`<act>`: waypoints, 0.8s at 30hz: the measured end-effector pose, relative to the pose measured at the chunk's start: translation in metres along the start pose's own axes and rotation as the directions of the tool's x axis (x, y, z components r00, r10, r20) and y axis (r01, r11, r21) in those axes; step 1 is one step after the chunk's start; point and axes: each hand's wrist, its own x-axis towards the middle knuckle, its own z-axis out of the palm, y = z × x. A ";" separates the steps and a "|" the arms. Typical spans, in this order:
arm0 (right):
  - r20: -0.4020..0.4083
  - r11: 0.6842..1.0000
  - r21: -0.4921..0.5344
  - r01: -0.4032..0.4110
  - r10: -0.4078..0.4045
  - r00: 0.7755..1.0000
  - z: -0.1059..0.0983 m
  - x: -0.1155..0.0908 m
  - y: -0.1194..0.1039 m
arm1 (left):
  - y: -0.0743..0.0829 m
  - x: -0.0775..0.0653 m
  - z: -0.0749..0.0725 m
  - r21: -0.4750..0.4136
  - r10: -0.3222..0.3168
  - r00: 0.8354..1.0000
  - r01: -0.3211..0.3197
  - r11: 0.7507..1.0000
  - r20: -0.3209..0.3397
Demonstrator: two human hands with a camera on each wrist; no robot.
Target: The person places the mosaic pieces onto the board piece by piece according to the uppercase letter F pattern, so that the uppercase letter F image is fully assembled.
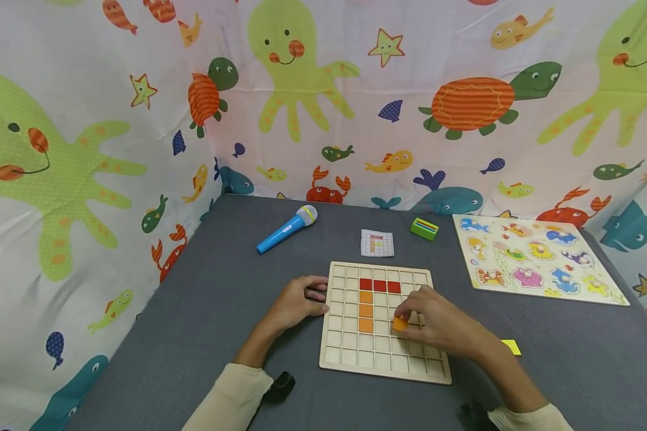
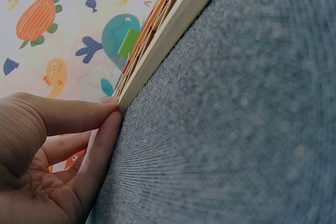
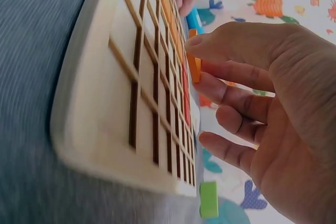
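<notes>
A light wooden grid board (image 1: 350, 353) lies on the dark table. Along one of its upper rows sit three red tiles (image 1: 380, 285), and below the leftmost, three orange tiles (image 1: 366, 310) run down a column. My right hand (image 1: 437, 320) pinches another orange tile (image 3: 195, 59) between thumb and fingertips, over the board's right half; the tile is tilted on edge in the right wrist view. At the board's left edge, my left hand (image 1: 296, 305) holds the rim, thumb and forefinger (image 2: 107, 129) meeting at it in the left wrist view.
Behind the board lie a small printed grid card (image 1: 377, 243), a green block with coloured stripes (image 1: 424, 228) and a blue toy microphone (image 1: 287, 230). A sea-animal puzzle board (image 1: 541, 259) is at right. A yellow piece (image 1: 511, 347) shows beside my right forearm. A patterned curtain (image 1: 323, 72) borders the table.
</notes>
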 end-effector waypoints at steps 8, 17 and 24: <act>0.045 1.000 0.019 0.008 -0.009 0.999 0.010 0.014 -0.016 | 0.000 -0.001 0.000 0.013 0.006 1.000 -0.006 1.000 -0.002; 0.077 0.997 0.042 0.058 -0.061 0.995 0.023 0.025 -0.033 | 0.002 -0.002 0.000 0.010 0.003 1.000 -0.003 1.000 -0.002; 0.083 0.994 0.031 0.109 -0.111 0.990 0.030 0.029 -0.036 | 0.003 -0.001 0.000 0.013 0.002 1.000 -0.002 1.000 0.004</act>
